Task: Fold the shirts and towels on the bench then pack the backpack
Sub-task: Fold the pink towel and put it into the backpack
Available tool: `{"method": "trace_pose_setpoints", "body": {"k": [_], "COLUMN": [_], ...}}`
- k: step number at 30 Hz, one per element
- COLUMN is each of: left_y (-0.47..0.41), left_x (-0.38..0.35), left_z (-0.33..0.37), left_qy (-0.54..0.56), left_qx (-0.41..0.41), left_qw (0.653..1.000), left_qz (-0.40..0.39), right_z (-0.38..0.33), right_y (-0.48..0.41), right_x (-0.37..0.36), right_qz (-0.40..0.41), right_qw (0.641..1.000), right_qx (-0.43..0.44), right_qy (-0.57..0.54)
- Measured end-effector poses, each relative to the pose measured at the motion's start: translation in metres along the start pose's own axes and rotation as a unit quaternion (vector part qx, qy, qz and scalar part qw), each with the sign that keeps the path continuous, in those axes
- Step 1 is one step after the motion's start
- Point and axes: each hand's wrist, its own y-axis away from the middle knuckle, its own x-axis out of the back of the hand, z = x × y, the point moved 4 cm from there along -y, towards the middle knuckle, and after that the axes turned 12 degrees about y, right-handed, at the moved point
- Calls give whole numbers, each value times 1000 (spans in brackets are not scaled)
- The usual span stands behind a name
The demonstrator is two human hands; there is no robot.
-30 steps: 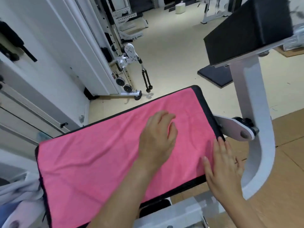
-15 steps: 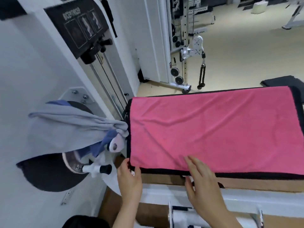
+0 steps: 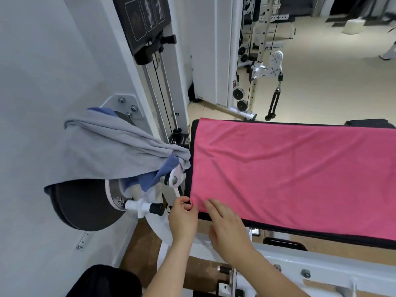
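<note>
- Left hand (image 3: 183, 219), low in the middle of the frame, has thumb and fingertips closed in a pinch on the near left corner of the pink towel (image 3: 295, 176).
- Right hand (image 3: 228, 231) lies just beside it, fingers straight and slightly spread. Its fingertips (image 3: 211, 207) rest on the towel's near edge and grip nothing.
- Towel lies spread across the black-padded bench (image 3: 188, 168), filling the right half of the frame, with loose creases running from the left end. The pad's black rim shows along the left, far and near sides.
- Grey cloth (image 3: 107, 151) hangs bunched over a round black pad (image 3: 85, 207) at middle left, its tip reaching the bench's left end. A blue cloth (image 3: 170, 169) shows beneath it.
- White peg with a black cap (image 3: 147, 207) sticks out just left of the left hand, close to the pinched corner.
- Weight-stack column with a dark placard (image 3: 143, 16) rises in the upper left, behind the cloths.
- Cable machine (image 3: 267, 67) with pulleys and a hanging black rope handle (image 3: 274, 103) stands upper middle, beyond the bench's far side.
- White metal frame (image 3: 321, 267) crosses the lower right, below the right forearm.
- Dark shape (image 3: 102, 281) sits at the bottom left; what it is cannot be told.
</note>
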Motion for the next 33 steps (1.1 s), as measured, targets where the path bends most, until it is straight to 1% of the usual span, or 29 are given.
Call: {"method": "trace_pose_setpoints", "body": {"k": [2, 3, 4, 7, 8, 12, 15, 18, 19, 21, 23, 25, 29, 33], "left_y": [-5, -6, -7, -9, -9, -15, -10, -3, -1, 4, -1, -23, -95, -145], "left_x": [2, 3, 4, 9, 9, 10, 8, 8, 7, 4, -3, -15, -47, -77], "left_z": [-2, -1, 2, 10, 12, 12, 20, 37, 45, 71, 106, 142, 193, 200], "left_qy": [63, 82, 79, -44, -67, -57, -34, -61, -91, -143, -129, -114, -187, -257], "left_qx": [55, 63, 55, -25, -41, -23, -29, -79, -114, -211, -290, -331, -323, -283], "left_qw": [996, 994, 994, 998, 996, 996, 995, 989, 981, 955, 936, 926, 921, 918], "left_qz": [-26, -39, -47, -41, -41, -60, -85, -110, -129, -154, -152, -140, -108, -101], "right_z": [-5, -7, -8, -15, -17, -19, -20, -12, -8, 3, 11, 14, 18, 23], "right_y": [-13, -18, -23, -37, -40, -45, -48, -58, -61, -63, -61, -60, -54, -47], "right_x": [-7, -10, -11, -10, -10, -11, -14, -12, -12, -8, -4, -4, -4, -11], "right_qz": [-5, -5, -2, 28, 43, 68, 45, 18, 2, 14, 43, 40, 25, -4], "right_qw": [1000, 1000, 1000, 998, 997, 993, 992, 995, 996, 992, 980, 971, 964, 961], "right_qx": [-4, -10, -20, -43, -49, -62, -82, -91, -85, -86, -100, -108, -102, -92], "right_qy": [-1, -1, 3, 31, 44, 80, 80, 39, 2, -90, -167, -208, -244, -261]}}
